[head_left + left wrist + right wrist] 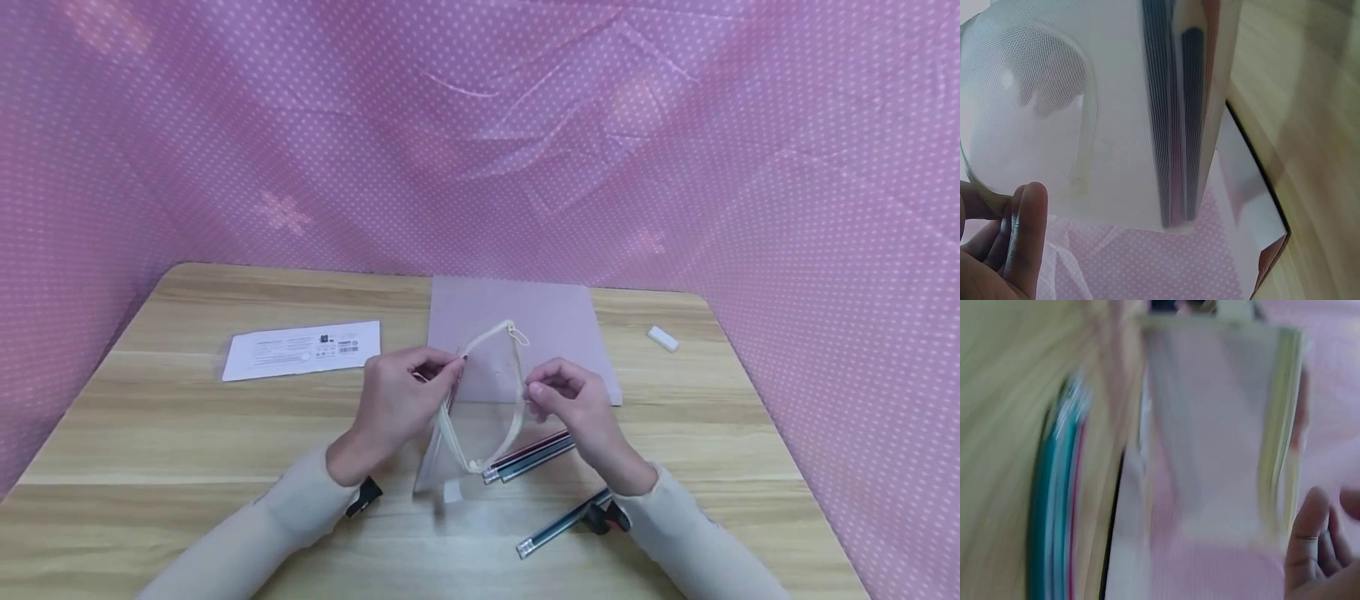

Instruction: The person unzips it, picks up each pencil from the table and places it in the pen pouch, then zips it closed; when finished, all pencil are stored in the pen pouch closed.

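Observation:
A clear mesh zip pouch (480, 417) with a cream zipper stands in the middle, its mouth spread wide. My left hand (405, 392) pinches the left side of its rim. Through the mesh, several dark pencils (1175, 125) show along one side in the left wrist view. My right hand (573, 408) is beside the opposite rim, thumb and fingertips slightly apart with nothing seen between them in the right wrist view. Below it on the table lie several pencils (532, 458), and one more pencil group (555, 529) lies nearer, partly under the right wrist.
A pale pink sheet (517, 308) lies behind the pouch on the wooden table (150, 433). At the left is a white printed box (303, 350), at the far right a small white eraser-like block (663, 337). Pink dotted cloth (480, 150) hangs around the table.

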The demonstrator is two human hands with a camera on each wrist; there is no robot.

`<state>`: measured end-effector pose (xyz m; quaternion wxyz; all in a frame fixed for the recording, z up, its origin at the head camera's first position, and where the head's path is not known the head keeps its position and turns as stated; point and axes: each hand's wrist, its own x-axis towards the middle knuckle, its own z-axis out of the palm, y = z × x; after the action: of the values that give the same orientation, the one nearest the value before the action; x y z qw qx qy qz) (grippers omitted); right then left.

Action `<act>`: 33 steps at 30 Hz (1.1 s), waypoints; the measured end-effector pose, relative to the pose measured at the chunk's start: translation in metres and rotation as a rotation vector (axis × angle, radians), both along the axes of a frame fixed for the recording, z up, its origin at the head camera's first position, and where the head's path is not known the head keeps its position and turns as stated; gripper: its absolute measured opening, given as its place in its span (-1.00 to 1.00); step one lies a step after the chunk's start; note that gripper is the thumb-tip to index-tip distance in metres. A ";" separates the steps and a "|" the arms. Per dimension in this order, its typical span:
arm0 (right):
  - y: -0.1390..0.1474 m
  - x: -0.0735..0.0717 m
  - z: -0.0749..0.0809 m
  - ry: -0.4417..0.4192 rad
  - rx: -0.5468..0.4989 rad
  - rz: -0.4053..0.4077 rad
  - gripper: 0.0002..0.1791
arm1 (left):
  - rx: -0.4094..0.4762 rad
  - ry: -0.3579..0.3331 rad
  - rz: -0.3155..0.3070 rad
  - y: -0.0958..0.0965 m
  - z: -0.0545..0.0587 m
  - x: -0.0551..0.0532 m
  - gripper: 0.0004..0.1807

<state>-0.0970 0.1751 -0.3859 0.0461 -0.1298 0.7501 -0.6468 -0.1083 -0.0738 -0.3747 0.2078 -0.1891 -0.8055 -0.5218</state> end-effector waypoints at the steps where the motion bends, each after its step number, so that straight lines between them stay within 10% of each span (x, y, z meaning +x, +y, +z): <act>1: 0.004 -0.001 -0.002 0.025 0.052 0.003 -0.84 | 0.001 0.007 0.006 -0.001 0.000 0.000 -0.92; 14: 0.035 -0.008 -0.033 0.270 0.875 0.401 -0.59 | -0.017 0.004 0.018 0.001 -0.001 -0.001 -0.93; 33: 0.037 -0.016 -0.042 0.360 0.881 0.432 -0.80 | -0.012 0.005 0.008 0.002 -0.003 -0.001 -0.92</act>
<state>-0.1129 0.2125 -0.4275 0.0992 -0.3591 0.9033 -0.2129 -0.1088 -0.0718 -0.3773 0.2110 -0.1883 -0.8089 -0.5154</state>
